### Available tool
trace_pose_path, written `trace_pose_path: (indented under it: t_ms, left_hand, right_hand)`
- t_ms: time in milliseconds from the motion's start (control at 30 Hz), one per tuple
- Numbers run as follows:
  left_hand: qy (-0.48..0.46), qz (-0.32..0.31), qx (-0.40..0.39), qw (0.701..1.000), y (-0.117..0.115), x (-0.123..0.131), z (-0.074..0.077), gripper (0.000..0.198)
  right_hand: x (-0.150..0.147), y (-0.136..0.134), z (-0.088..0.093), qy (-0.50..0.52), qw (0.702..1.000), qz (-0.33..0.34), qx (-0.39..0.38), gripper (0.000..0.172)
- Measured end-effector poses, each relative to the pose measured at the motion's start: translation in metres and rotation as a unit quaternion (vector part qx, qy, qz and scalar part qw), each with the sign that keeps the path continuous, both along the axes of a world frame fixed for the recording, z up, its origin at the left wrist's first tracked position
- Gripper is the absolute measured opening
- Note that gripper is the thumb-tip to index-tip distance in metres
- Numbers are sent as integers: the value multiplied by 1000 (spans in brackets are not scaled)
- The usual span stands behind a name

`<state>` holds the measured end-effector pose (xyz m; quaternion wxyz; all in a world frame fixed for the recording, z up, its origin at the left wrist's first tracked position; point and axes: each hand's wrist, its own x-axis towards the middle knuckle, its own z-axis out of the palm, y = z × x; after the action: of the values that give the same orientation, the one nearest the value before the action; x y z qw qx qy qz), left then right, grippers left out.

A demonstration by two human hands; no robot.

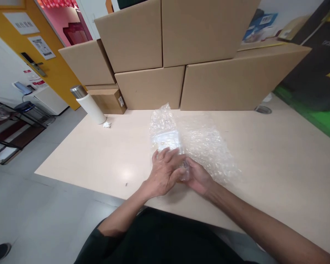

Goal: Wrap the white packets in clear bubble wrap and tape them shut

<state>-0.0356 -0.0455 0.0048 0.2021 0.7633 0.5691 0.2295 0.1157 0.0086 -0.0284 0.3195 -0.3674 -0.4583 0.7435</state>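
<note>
A sheet of clear bubble wrap [200, 143] lies on the pale table [277, 161], its left part folded over something I cannot make out. My left hand [165, 170] presses down on the near end of the fold, fingers spread over the plastic. Just to its right, my right hand [198, 178] grips the near edge of the wrap, fingers curled into it. The two hands touch each other at the front of the sheet.
Several cardboard boxes [209, 84] are stacked along the table's far side. A white bottle with a metal cap [89, 104] stands at the back left, a small crumpled white scrap [106, 124] beside it. Left of the table are a floor, dark shelves and a yellow door.
</note>
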Motion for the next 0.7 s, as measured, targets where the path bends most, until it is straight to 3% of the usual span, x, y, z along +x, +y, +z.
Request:
trace_pose_path:
  t_ms: [100,233,333,400,500,567,700]
  left_hand:
    - [33,-3,-3,999,2,6,-5,52]
    - [65,-6,-16,998,3,11,-12,58]
    - [82,-5,-25,996,3,14,-15,63]
    - [93,-7,-30,995,4,16,-17,65]
    - [99,-8,-27,995,6,20,-19,63]
    - [93,-7,-20,995,7,21,-18,61]
    - [42,-31,-38,998,3,16,-10,56]
  right_hand:
    - [4,-1,4,41,988,-32,-148,27]
    - [12,-3,17,33,986,-48,-155,18]
    - [25,-4,24,-6,995,-25,-95,23]
    - [35,-4,26,-74,997,-14,-4,33]
    - [42,-1,28,-180,964,-55,190,45]
    - [39,2,28,-198,941,-51,271,49]
    - [24,15,23,-210,943,32,257,59]
